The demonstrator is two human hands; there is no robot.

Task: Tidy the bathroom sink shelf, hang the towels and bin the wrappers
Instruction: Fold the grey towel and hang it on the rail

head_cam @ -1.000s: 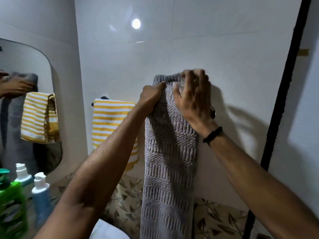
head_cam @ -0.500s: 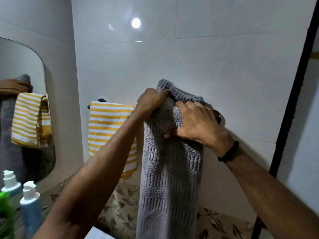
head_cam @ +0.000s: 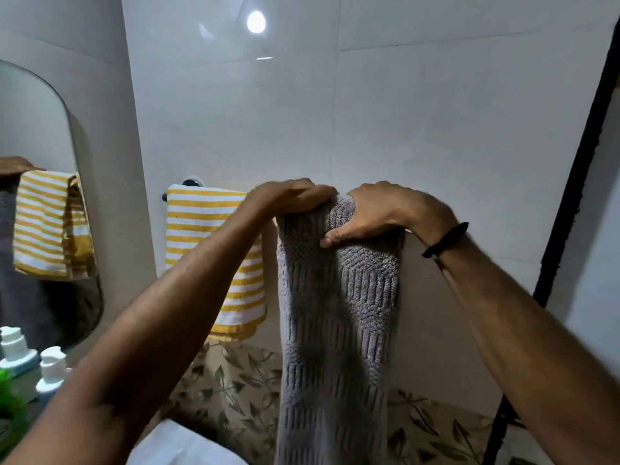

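Note:
A grey ribbed towel (head_cam: 339, 323) hangs down the white wall in the middle of the view, its top fold at rail height. My left hand (head_cam: 292, 198) lies over the top left of the fold with fingers curled on it. My right hand (head_cam: 379, 213) grips the top right, thumb pressed into the front of the cloth. A yellow-and-white striped towel (head_cam: 204, 229) hangs on the rail just left of it. The rail's dark end mount (head_cam: 189, 183) shows above the striped towel; the rail under the grey towel is hidden.
A mirror (head_cam: 37, 209) on the left wall reflects both towels. White pump bottles (head_cam: 53, 367) and a green bottle (head_cam: 10, 414) stand at the lower left. A white basin edge (head_cam: 181, 444) sits below my left arm. A black frame (head_cam: 577, 162) runs down the right.
Both hands have come down with the grey towel's top fold, from above rail height to level with the rail. My right hand shifted from the towel's front to its top right edge.

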